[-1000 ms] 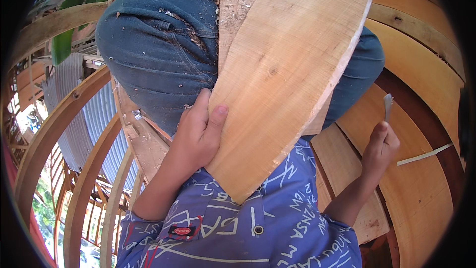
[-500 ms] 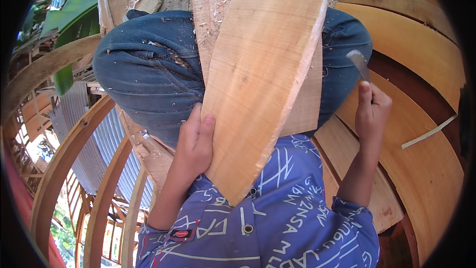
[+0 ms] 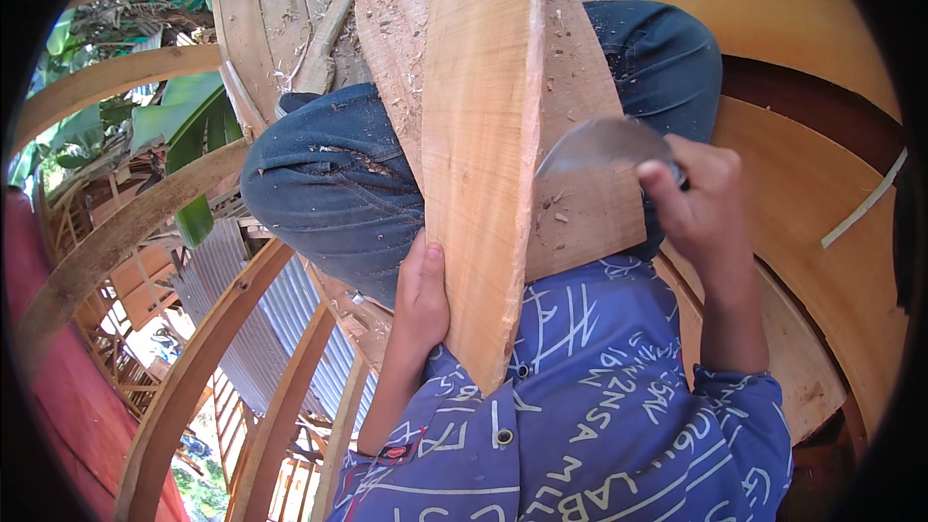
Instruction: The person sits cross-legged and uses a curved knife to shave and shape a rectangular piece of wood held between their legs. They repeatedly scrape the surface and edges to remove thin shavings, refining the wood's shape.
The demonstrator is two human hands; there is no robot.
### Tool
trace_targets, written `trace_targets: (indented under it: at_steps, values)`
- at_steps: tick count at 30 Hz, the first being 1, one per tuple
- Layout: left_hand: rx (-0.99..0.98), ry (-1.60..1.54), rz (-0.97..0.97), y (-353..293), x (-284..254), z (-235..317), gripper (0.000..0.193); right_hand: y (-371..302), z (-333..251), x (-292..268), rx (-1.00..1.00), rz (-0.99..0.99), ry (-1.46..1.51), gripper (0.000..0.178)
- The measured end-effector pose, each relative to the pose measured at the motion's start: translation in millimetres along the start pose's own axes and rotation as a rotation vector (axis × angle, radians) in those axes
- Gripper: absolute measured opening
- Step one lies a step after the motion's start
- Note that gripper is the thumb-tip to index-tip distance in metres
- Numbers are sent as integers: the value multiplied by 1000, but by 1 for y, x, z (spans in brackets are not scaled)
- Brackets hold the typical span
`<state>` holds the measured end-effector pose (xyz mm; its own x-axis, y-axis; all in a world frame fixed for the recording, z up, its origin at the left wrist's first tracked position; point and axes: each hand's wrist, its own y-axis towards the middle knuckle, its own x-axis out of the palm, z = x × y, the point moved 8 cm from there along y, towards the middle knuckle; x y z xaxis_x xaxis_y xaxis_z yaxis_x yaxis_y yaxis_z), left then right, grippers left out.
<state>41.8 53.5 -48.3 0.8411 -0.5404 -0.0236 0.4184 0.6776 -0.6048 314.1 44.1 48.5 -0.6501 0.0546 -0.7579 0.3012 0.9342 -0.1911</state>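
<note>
A long pale wooden plank (image 3: 478, 155) stands tilted over my lap, its pointed lower end against my shirt and its rough-cut edge toward the right. My left hand (image 3: 422, 292) grips its left edge near the lower end, thumb on the face and the other fingers hidden behind. In my right hand (image 3: 698, 195) is a broad-bladed knife (image 3: 604, 150), closed in the fist; its handle is mostly covered. The blade, smeared by motion, points left with its tip close to the plank's rough edge. Contact cannot be made out.
Under the plank lies a wider board (image 3: 590, 222) strewn with chips, across my crossed legs (image 3: 329, 184). Curved wooden ribs (image 3: 198, 367) rise at the left, with corrugated sheets (image 3: 232, 309) beyond. Curved planking (image 3: 793, 193) lines the right side, with a thin wood strip (image 3: 865, 198) on it.
My right hand has swung the knife left and down toward the plank's edge. The plank has turned more upright and edge-on, and my left hand still holds it. The view has shifted.
</note>
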Motion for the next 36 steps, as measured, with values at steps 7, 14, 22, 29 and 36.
trace_targets:
  at_steps: [7,14,22,29,36]
  values:
    - [-70,-23,-25,-4,0,-12,55,-28,-38,46,-249,-173,-24,59]
    - [-81,64,17,-2,-5,-16,53,9,48,12,126,139,-58,57]
    - [-127,52,31,-4,-1,-12,56,-37,-20,51,-218,-170,113,57]
    - [-58,118,15,-6,-1,-11,54,-31,-22,48,-308,-15,-3,62]
    - [-130,33,-4,-6,-5,-30,60,-24,-24,47,-339,82,-95,64]
